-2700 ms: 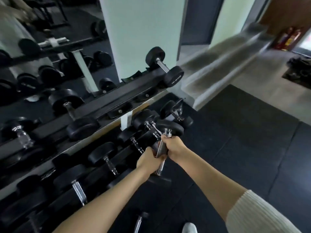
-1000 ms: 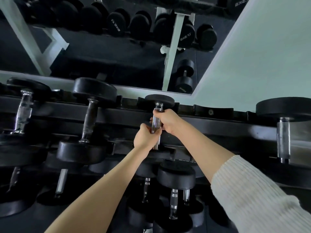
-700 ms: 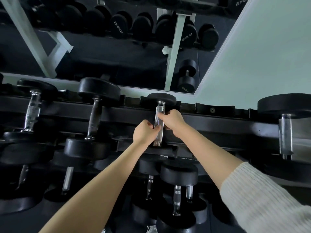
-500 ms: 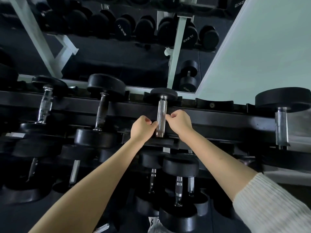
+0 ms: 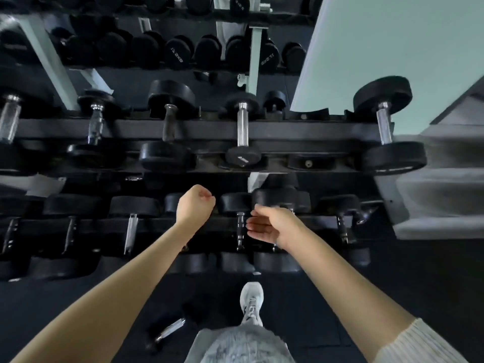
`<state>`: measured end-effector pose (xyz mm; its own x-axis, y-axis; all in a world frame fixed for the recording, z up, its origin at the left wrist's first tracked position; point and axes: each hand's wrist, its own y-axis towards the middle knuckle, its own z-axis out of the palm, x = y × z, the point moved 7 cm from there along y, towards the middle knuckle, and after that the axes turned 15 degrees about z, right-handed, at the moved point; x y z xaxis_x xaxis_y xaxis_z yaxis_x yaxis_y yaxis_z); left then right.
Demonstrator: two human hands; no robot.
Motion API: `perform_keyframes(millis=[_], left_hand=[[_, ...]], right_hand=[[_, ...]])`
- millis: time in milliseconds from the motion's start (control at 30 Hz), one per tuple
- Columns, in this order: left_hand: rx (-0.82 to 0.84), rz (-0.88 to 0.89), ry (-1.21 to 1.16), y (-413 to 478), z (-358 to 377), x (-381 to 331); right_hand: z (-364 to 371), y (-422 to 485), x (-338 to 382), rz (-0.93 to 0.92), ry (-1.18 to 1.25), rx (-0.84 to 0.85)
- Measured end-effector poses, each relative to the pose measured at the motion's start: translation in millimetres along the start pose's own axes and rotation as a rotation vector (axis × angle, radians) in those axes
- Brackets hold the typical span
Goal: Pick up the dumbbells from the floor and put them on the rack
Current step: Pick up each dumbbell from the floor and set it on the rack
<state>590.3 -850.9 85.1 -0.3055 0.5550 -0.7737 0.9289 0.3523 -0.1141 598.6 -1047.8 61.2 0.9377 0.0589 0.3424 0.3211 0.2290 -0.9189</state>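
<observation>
Directly ahead stood the rack [image 5: 288, 131], two black tiers of it in view, each lined with black-headed, chrome-handled weights lying front to back across the rails. Behind the upper tier a mirror [image 5: 125, 74] showed more rows of weights, and a pale green wall [image 5: 392, 43] rose to the right of it. A small dumbbell [image 5: 242, 127] lay on the upper tier near the middle, its handle crossing the rail, with a bigger neighbour [image 5: 167, 124] to its left and a large dumbbell [image 5: 385, 124] well apart at the right end. Down on the dark floor mat [image 5: 392, 284] the floor dumbbell [image 5: 170, 328] lay tilted, just left of a white shoe [image 5: 252, 302] and under the left forearm. Both hands hung below the upper tier, in front of the lower one, whose round heads sat close behind them. The left hand [image 5: 195, 204] was a loose fist, fingers curled into the palm, with nothing in it. The right hand [image 5: 272, 226], coming out of a cream ribbed sleeve [image 5: 419, 344], was slack and spread, palm turned leftward, fingers nearly straight. Its fingertips were just beside the handle of a lower-tier dumbbell [image 5: 240, 231] without gripping it; whether they brushed it could not be told.
</observation>
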Motion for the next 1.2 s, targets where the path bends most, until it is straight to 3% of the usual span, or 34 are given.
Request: perform_keyframes(millis=[333,667,967,1200], left_hand=[[0.209,-0.104,0.205,-170.7,-5.7,109.3],[0.394,-0.312,0.366,-224.3,2.5,273.4],[0.606,-0.263,0.454,-222.7,25.7,469.2],[0.773,-0.018,0.513,-184.3,92.0,584.4]], right_hand=[[22.1,-8.5,-243.8,0.251,0.267,0.018],[49.0,94.2,-379.4,0.418,0.369,-0.081],[123.1,255.1,-498.3,0.545,0.425,-0.242],[142.1,374.7,-555.9,0.492,0.685,-0.263]])
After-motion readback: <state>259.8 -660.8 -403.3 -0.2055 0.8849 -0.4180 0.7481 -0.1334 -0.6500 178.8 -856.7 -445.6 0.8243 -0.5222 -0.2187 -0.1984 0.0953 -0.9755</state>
